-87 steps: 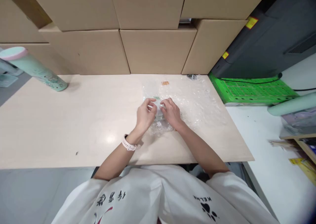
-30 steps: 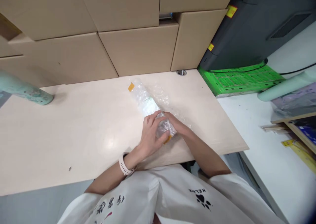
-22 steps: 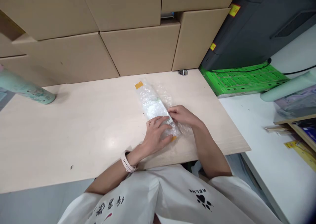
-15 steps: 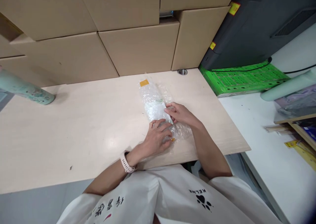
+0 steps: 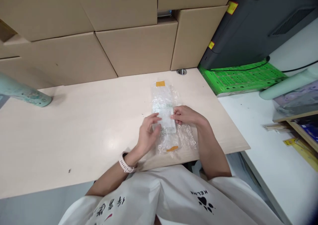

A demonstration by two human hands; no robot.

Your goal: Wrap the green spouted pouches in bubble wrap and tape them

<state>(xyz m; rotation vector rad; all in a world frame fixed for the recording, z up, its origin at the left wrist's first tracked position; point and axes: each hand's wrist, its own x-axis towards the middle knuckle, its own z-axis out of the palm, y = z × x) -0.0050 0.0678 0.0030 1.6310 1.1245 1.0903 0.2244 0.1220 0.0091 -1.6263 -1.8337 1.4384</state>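
Clear bubble wrap (image 5: 162,96) lies on the pale wooden table in front of me, with a strip of orange tape at its far end and another at its near end. On the wrap rests a flat, whitish rectangular item (image 5: 167,120); its exact kind I cannot make out. My right hand (image 5: 182,115) pinches the right edge of this item, thumb and fingers closed. At the left edge is my left hand (image 5: 149,129), fingers apart and slightly blurred, close to the wrap and holding nothing.
Cardboard boxes (image 5: 139,49) are stacked along the back of the table (image 5: 86,129). A mint-green bottle (image 5: 32,94) stands at the left. To the right are a green plastic crate (image 5: 238,76) under a dark grey case (image 5: 250,29), and a white side surface (image 5: 263,152).
My left hand has lifted off the wrap and moved left. The wrapped item has turned more upright in view and shows more of its surface. My right hand stays at its right edge.
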